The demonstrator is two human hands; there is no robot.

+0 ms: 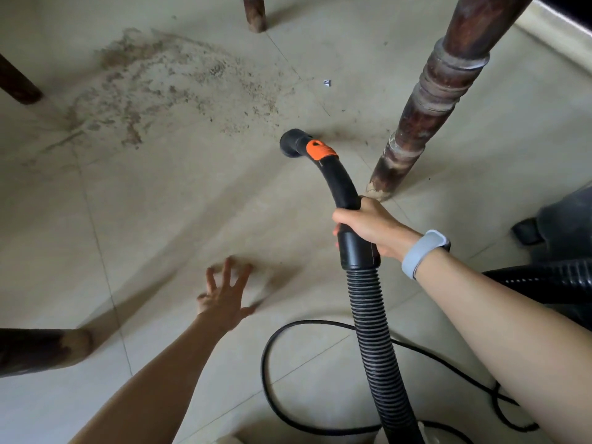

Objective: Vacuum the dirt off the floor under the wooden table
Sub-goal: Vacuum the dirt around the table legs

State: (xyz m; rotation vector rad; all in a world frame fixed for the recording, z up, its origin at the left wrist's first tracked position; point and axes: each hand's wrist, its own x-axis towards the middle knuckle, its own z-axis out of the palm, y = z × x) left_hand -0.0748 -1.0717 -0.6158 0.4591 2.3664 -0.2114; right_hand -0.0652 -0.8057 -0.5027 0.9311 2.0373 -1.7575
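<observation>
My right hand gripped the curved black plastic vacuum handle, fingers wrapped round it just above the collar where the ribbed black hose joined. My left hand held nothing, its fingers spread wide and straight over the floor; I could not tell whether they touched it.

The handle's round black nozzle mouth, behind an orange clip, sat at or just above the tiles, near the right edge of the scattered brown dirt patch. That dirt lay spread across the pale beige tiled floor between the legs, thickest toward the upper left.

A turned dark wooden table leg, worn and pale at its foot, stood just right of the nozzle. Another leg stood beyond the dirt, one more at the left edge, and a fourth lower left. A thin black power cord looped on the tiles beneath my right forearm, whose wrist wore a pale grey band. A small white scrap lay beside the dirt.
</observation>
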